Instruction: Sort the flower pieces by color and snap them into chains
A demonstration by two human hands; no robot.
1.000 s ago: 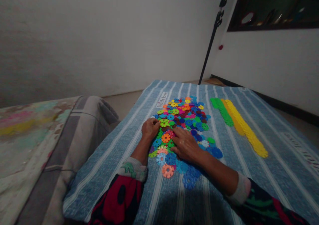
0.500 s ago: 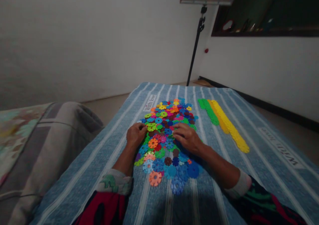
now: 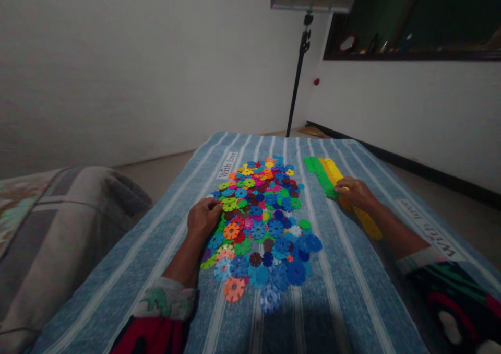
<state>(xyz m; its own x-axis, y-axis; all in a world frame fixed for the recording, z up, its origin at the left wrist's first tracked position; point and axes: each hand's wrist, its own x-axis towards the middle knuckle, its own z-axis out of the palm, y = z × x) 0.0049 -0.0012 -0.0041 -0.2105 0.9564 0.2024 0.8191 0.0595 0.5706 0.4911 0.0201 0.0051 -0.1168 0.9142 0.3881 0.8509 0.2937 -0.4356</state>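
Note:
A pile of notched plastic discs (image 3: 258,231) in many colours spreads over the striped cloth. At its left edge rests my left hand (image 3: 203,218), fingers curled together beside a lime-green disc (image 3: 230,204); whatever they pinch is hidden. My right hand (image 3: 356,193) reaches over to the right, its fingertips pinching a green disc (image 3: 332,193) at the near end of a green row of overlapping discs (image 3: 319,174). Beside that row lie an orange row (image 3: 325,165) and a longer yellow row (image 3: 367,223), partly covered by my right hand.
Blue striped cloth (image 3: 156,270) with printed lettering covers the table. A blanket-draped surface (image 3: 90,228) stands at the left. Behind the table are a lamp on a black stand (image 3: 298,77), a white wall and a dark window (image 3: 410,20).
My right hand has moved from the pile rightward to the near end of the green row. My left hand stays at the pile's left edge. The view has shifted slightly.

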